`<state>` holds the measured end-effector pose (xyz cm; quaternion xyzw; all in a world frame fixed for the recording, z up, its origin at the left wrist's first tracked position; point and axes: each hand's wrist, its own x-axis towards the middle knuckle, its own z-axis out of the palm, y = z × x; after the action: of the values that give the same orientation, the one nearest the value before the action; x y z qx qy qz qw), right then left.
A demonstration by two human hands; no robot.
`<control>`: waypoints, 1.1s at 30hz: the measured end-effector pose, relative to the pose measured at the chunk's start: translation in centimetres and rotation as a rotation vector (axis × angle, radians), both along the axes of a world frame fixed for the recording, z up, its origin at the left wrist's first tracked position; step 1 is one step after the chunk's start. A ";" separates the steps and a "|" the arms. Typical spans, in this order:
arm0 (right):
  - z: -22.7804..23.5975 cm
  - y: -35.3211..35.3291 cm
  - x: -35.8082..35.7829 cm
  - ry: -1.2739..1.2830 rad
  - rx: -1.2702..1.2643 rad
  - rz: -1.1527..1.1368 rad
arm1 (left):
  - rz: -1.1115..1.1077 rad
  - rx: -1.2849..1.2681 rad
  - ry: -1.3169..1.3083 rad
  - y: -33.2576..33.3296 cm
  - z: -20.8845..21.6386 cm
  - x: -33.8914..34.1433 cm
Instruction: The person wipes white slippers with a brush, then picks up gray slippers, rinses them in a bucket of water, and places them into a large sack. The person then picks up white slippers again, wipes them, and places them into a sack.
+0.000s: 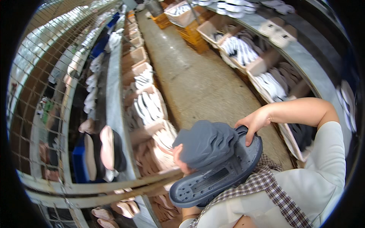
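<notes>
We judge the grey slippers (205,146) light, springy; left hand (181,159) curls fingers round, right hand (254,123) aptly pinches a rim.

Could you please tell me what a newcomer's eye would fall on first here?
Probably the grey soles, low in the centre, held by the left grip and right grip. After that, the bins, several filled with white pieces, along both sides of the aisle, and the orange crates near the top.
</notes>
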<state>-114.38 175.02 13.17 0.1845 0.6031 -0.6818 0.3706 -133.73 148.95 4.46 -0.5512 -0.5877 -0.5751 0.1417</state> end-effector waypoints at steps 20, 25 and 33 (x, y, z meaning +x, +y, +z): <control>-2.7 39.9 -34.4 0.335 -0.261 -0.934 | 0.329 0.344 -1.369 29.8 -4.6 -46.3; -2.4 47.9 -47.0 0.377 -0.074 -1.385 | -0.227 0.233 -1.830 42.8 -2.1 -54.8; -10.0 64.9 -71.4 0.186 0.308 -1.341 | -0.326 0.069 -1.755 67.2 -0.8 -63.5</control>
<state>-185.74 239.91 3.17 0.5087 0.4779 -0.6833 -0.2144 -197.20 216.15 3.61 0.0153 -0.3813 -0.8203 -0.4260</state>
